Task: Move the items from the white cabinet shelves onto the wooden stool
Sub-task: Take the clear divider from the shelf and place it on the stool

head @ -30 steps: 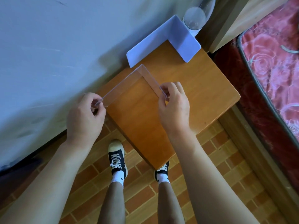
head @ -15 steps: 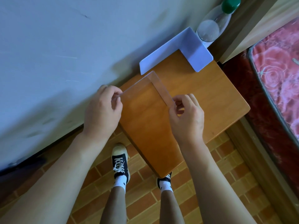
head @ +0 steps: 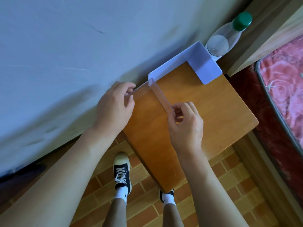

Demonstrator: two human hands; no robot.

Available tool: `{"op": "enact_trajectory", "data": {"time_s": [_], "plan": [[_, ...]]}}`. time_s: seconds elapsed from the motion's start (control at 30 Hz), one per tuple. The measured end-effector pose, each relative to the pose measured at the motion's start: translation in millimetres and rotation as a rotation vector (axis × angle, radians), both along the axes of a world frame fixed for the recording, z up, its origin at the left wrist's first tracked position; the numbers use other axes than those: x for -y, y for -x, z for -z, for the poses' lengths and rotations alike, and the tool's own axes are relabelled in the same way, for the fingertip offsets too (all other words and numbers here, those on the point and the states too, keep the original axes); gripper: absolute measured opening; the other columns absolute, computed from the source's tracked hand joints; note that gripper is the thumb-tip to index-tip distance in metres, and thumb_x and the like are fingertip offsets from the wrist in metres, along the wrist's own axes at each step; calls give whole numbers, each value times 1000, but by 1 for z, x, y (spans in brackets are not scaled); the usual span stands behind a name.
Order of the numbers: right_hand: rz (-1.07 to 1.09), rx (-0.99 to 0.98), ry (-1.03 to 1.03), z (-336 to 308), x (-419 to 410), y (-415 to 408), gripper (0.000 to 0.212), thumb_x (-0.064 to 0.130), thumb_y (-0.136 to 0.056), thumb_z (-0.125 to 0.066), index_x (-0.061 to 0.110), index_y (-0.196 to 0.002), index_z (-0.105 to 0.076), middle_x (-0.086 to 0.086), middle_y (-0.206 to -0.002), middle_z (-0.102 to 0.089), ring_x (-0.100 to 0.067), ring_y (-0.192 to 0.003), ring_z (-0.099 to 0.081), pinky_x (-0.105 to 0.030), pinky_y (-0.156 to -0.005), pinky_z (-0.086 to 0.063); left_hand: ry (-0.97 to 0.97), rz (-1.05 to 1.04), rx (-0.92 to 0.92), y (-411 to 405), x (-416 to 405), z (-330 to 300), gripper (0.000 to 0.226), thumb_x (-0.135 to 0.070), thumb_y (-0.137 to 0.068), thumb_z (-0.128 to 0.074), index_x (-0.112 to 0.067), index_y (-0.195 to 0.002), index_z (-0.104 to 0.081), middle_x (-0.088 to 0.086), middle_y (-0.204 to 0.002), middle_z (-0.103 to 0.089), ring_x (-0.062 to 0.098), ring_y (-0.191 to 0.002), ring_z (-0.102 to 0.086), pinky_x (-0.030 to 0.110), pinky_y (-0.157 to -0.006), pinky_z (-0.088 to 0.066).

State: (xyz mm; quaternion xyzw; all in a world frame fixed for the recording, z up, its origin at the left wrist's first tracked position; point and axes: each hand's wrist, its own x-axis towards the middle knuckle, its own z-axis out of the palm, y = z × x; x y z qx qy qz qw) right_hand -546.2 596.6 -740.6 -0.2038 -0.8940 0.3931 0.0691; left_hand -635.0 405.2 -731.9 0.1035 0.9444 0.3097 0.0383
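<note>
A clear plastic L-shaped piece (head: pixel 159 94) stands on the wooden stool (head: pixel 213 112), its corner close to the wall. My left hand (head: pixel 114 105) pinches the end of its left arm at the stool's left edge. My right hand (head: pixel 185 122) pinches the near end of its other arm over the middle of the stool. A white L-shaped piece (head: pixel 201 66) stands at the stool's far corner, just beyond the clear one.
A clear bottle with a green cap (head: pixel 226 40) stands behind the white piece by the wall (head: pixel 65 46). A bed with a red floral cover (head: pixel 282 95) lies at the right. My two feet (head: pixel 122 174) stand on the brick-pattern floor before the stool.
Both hands have carried the clear piece away from me along the stool, toward the wall and the white piece. Its corner now sits just in front of the white piece.
</note>
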Motion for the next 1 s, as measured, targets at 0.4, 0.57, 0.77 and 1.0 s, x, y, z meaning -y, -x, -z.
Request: {"op": "enact_trajectory", "data": {"time_s": [0.4, 0.57, 0.77, 1.0], "plan": [[69, -43, -18, 0, 9, 4, 6, 9, -97, -68, 14, -98, -72, 6, -91, -60, -11, -71, -60, -35, -63, -55, 35, 147, 141, 33, -31, -3, 43, -12, -106, -49, -16, -149, -55, 0, -143, -64, 19, -132, -58, 29, -107, -46], [77, -36, -8, 3, 8, 7, 6, 9, -97, -67, 14, -96, -71, 5, -91, -58, -13, -69, -58, -40, -61, -54, 16, 129, 163, 31, -29, -2, 43, -12, -108, -47, -16, -149, -56, 0, -143, -65, 17, -132, -60, 23, -106, -44], [71, -18, 8, 2, 11, 7, 5, 12, -98, -67, 15, -100, -70, 6, -94, -57, -13, -71, -58, -40, -63, -55, 16, 94, 189, 32, -32, -4, 42, -14, -107, -48, -19, -148, -56, -2, -142, -65, 15, -131, -60, 20, -103, -42], [72, 32, -68, -1, 6, 8, 18, 21, -98, -68, 18, -115, -69, 8, -108, -56, -9, -77, -54, -30, -61, -52, 5, 92, 216, 27, -33, -9, 46, -17, -105, -54, -17, -151, -53, -2, -146, -62, 13, -135, -57, 23, -108, -42]]}}
